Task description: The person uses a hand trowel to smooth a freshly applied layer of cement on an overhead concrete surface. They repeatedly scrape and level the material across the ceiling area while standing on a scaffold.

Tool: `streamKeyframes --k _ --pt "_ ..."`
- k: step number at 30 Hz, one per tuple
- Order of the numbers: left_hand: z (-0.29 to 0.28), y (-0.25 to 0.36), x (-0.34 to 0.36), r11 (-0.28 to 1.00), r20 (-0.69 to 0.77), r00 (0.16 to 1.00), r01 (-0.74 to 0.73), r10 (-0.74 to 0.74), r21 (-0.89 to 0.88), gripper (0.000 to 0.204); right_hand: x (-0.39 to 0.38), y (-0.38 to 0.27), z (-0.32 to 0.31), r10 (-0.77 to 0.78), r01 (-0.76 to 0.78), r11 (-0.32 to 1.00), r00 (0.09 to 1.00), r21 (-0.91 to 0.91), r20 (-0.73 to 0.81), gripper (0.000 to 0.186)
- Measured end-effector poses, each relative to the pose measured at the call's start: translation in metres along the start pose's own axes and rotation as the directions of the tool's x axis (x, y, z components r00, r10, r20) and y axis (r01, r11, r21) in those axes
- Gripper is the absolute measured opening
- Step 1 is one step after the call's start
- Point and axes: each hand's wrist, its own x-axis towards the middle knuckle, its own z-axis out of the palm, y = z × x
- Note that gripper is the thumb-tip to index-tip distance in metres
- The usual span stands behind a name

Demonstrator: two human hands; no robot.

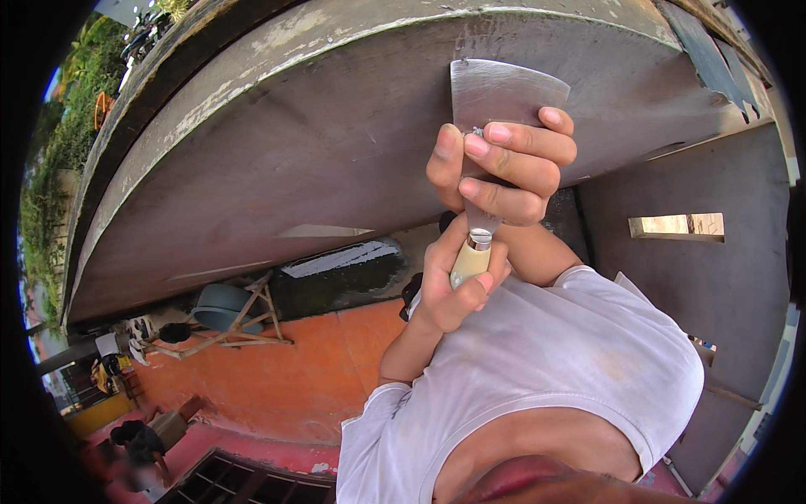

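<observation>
A putty knife [505,88] with a wide, scuffed metal blade and a cream handle is held up in front of my chest, blade upward. My left hand [453,281] is closed round its handle, just below the metal collar. Higher up, my right hand [516,168] grips the blade, with the thumb on one side and the fingers curled over its face. A small grey crumb sits on the blade beside the fingertips. Part of the blade's narrow neck is hidden behind the fingers.
A long grey surface with a worn concrete ledge [353,35] curves beyond my hands. To the right is a grey wall [688,185] with a slot opening. At left, a grey-blue basin [220,307] rests by a wooden frame near an orange surface [319,361]. Another person [143,449] is low at far left.
</observation>
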Motion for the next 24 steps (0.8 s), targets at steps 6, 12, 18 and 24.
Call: streamKeyframes --k 6,12,18,24 --pt "0.004 0.012 0.005 1.000 0.005 1.000 0.001 -0.001 -0.010 0.059 0.015 0.004 0.006 -0.044 0.048 0.997 0.997 -0.068 0.057 0.044" --pt "0.004 0.006 0.001 0.999 -0.034 0.999 -0.001 -0.001 -0.032 0.057 0.003 0.000 0.000 -0.018 0.023 0.998 0.997 -0.058 0.080 0.044" --pt "0.010 0.027 0.017 0.999 0.034 0.999 -0.041 0.039 0.036 0.061 0.028 0.012 0.019 -0.057 0.059 0.996 0.998 -0.073 0.031 0.045" --pt "0.006 0.005 0.006 0.999 0.026 0.999 -0.040 0.040 0.030 0.063 0.010 0.007 0.005 -0.018 0.019 1.000 1.000 -0.014 0.023 0.043"
